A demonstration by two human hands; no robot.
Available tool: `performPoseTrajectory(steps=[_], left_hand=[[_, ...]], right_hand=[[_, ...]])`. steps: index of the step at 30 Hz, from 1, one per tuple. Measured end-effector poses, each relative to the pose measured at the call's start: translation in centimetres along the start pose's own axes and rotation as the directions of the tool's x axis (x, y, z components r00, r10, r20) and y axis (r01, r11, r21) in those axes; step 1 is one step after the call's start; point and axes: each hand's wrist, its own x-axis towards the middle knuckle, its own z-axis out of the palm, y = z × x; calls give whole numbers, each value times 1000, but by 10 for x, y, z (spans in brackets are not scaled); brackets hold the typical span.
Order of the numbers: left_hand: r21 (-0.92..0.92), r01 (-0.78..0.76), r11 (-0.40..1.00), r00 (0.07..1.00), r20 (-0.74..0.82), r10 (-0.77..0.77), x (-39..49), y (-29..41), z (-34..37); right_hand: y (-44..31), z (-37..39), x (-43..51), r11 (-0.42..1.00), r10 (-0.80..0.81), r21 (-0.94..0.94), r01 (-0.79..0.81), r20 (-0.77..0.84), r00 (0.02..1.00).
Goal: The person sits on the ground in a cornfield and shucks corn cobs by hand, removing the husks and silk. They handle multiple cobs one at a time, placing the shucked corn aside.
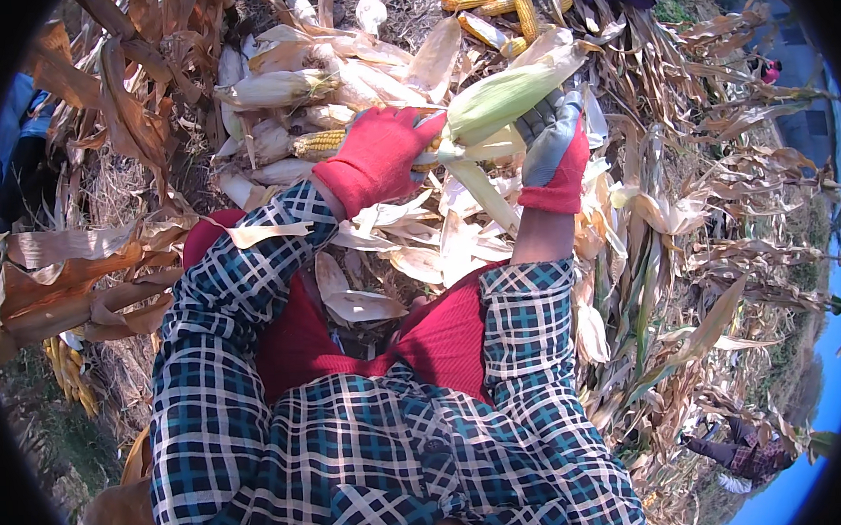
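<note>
My left hand [379, 158], in a red work glove, is closed around an ear of corn. Yellow kernels [428, 159] show by its thumb, and a yellow cob end [317, 145] sticks out on its other side; I cannot tell whether both belong to one ear. Pale green husk leaves [508, 101] spread rightward from the ear's base. My right hand [556, 148], gloved in red with a grey palm, grips these leaves from their right side, its fingertips partly behind them. Beneath both hands lie dry, loose husks [455, 243].
Unhusked ears [276, 90] are piled beyond my left hand. Several bare yellow cobs [525, 16] lie at the far side, with more cobs [71, 373] at left. Dry corn stalks [676, 249] line the right. A person [748, 452] is at the lower right, another person's clothing [22, 141] at left.
</note>
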Motion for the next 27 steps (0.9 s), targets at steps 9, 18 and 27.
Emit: performPoseTrajectory(steps=[9, 18, 27], left_hand=[[-50, -41, 998, 995, -93, 36, 2, -2, -7], [-576, -215, 789, 974, -65, 218, 0, -19, 6], [-497, 54, 866, 994, 111, 2, 2, -17, -7]], right_hand=[[-8, 8, -7, 988, -150, 42, 146, 111, 982], [-21, -10, -7, 964, -28, 264, -41, 252, 967], [-12, -7, -8, 921, -316, -266, 285, -84, 945]])
